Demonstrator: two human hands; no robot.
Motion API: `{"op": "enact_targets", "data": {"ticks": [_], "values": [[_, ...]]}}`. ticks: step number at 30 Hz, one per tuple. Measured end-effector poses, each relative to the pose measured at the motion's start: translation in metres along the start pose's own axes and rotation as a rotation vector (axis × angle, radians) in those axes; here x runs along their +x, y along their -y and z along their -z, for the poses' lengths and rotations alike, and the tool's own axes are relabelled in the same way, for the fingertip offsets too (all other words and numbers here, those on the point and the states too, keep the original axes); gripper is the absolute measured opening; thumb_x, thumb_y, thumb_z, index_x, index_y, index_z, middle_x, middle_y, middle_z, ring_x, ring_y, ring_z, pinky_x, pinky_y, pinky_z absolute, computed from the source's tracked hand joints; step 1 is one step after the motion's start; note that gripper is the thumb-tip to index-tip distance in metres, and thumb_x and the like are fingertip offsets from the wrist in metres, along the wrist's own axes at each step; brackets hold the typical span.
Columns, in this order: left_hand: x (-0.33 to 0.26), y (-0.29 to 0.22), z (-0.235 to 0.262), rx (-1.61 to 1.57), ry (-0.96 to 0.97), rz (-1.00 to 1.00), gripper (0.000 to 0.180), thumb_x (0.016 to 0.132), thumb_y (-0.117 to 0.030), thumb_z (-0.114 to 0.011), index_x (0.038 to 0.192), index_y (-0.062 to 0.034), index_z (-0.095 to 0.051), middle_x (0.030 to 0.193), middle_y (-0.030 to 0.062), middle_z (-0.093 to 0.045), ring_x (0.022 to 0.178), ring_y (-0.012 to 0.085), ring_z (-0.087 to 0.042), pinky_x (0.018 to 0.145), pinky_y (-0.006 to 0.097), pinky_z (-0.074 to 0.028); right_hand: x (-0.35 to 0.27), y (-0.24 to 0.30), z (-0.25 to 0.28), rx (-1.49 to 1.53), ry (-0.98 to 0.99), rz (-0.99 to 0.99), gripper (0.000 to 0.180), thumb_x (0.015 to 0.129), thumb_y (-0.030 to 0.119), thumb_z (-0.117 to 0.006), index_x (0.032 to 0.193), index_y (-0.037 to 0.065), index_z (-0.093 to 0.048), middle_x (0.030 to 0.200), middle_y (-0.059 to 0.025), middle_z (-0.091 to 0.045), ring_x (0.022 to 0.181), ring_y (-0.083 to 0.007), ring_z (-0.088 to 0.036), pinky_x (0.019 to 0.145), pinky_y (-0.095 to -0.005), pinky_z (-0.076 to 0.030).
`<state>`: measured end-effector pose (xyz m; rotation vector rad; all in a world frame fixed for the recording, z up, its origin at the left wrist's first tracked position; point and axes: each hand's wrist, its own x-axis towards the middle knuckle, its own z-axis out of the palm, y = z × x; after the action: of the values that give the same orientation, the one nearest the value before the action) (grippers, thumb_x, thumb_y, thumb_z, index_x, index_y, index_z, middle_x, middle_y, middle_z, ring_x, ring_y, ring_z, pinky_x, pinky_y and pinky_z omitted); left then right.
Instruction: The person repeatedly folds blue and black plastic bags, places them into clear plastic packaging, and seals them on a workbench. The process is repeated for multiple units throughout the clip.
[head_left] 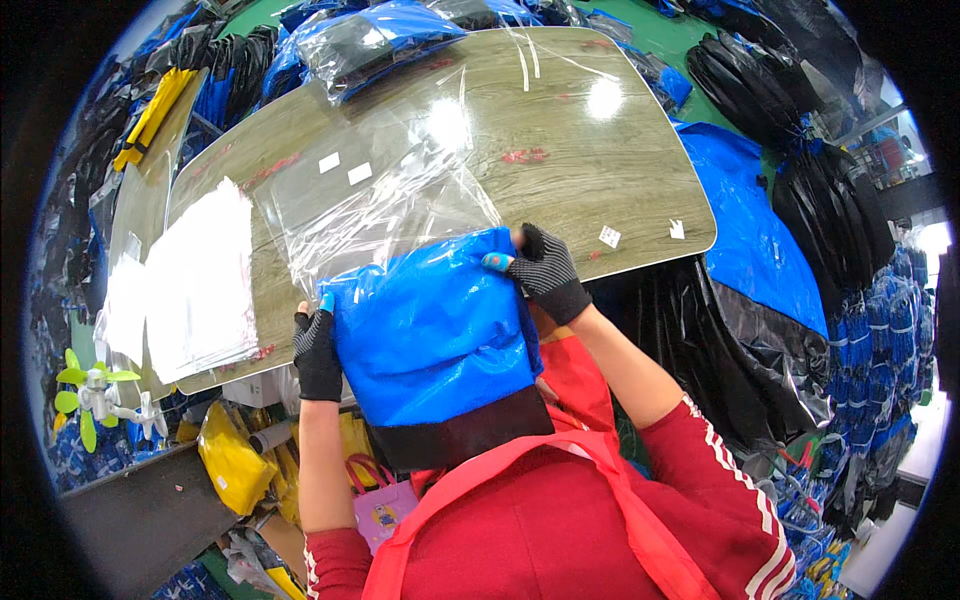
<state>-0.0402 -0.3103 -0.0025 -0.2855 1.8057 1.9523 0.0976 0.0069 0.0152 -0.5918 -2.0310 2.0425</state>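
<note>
Blue pack [430, 335]: left fingers [302, 311], right fingers [497, 262] grip top corners at table [575, 190] edge; open room rightward

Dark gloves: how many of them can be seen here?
2: one glove on the left hand, at the left edge of the blue-and-black material; another on the right hand, at its upper right corner.

wood-grain table [570, 120] took up the upper middle | pretty big spread of white sheets [205, 280] sat left | messy clear plastic [390, 215] sprawled mid-frame | blue-and-black wrapped pack [385, 40] up top | little white labels [360, 173] dotted around
</note>
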Motion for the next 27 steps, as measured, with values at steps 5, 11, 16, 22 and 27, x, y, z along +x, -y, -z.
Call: {"op": "enact_targets", "data": {"ticks": [5,11,16,22,27], "values": [[-0.014,-0.008,-0.015,-0.065,0.245,-0.035,0.048,0.084,-0.023,-0.072,0.124,-0.0042,-0.054,0.114,0.0089,-0.062,0.100,0.0172,-0.059,0.086,0.031,-0.049,0.012,-0.007,0.008,0.391,0.007,-0.074,0.019,0.081,0.019,-0.075,0.088,0.004,-0.065,0.079,-0.0026,-0.063,0.074,-0.0098,-0.056,0.070,-0.0242,-0.047],[-0.039,-0.009,-0.031,-0.011,0.233,-0.075,0.044,0.082,-0.015,-0.073,0.121,-0.0037,-0.055,0.112,0.0096,-0.064,0.099,0.0199,-0.062,0.089,0.034,-0.050,0.024,0.000,0.013,0.523,0.068,-0.127,0.017,0.086,0.020,-0.070,0.088,0.003,-0.067,0.080,-0.0009,-0.064,0.073,-0.0085,-0.058,0.068,-0.0238,-0.049],[-0.038,-0.001,-0.026,0.060,0.249,-0.090,0.041,0.087,-0.021,-0.067,0.123,-0.0032,-0.056,0.115,0.0088,-0.063,0.101,0.0189,-0.060,0.090,0.034,-0.049,0.013,-0.001,0.004,0.181,-0.130,0.120,0.021,0.091,0.023,-0.065,0.096,0.002,-0.066,0.086,-0.0027,-0.066,0.079,-0.0108,-0.060,0.072,-0.0261,-0.050],[-0.041,0.010,-0.029,0.005,0.240,-0.119,0.046,0.087,-0.021,-0.067,0.128,-0.0041,-0.053,0.121,0.0111,-0.059,0.104,0.0210,-0.059,0.089,0.035,-0.050,-0.027,-0.029,-0.006,-0.287,-0.419,0.310,0.022,0.091,0.025,-0.061,0.096,0.004,-0.066,0.085,-0.0104,-0.067,0.077,-0.0195,-0.063,0.071,-0.0318,-0.049],[-0.041,0.010,-0.032,0.018,0.238,-0.035,0.059,0.081,-0.023,-0.074,0.131,-0.0035,-0.048,0.120,0.0128,-0.059,0.103,0.0222,-0.059,0.088,0.036,-0.051,-0.078,-0.036,0.015,-0.488,-0.168,0.108,0.025,0.090,0.026,-0.061,0.095,0.002,-0.066,0.083,-0.0151,-0.068,0.076,-0.0255,-0.068,0.071,-0.0354,-0.052]]}}
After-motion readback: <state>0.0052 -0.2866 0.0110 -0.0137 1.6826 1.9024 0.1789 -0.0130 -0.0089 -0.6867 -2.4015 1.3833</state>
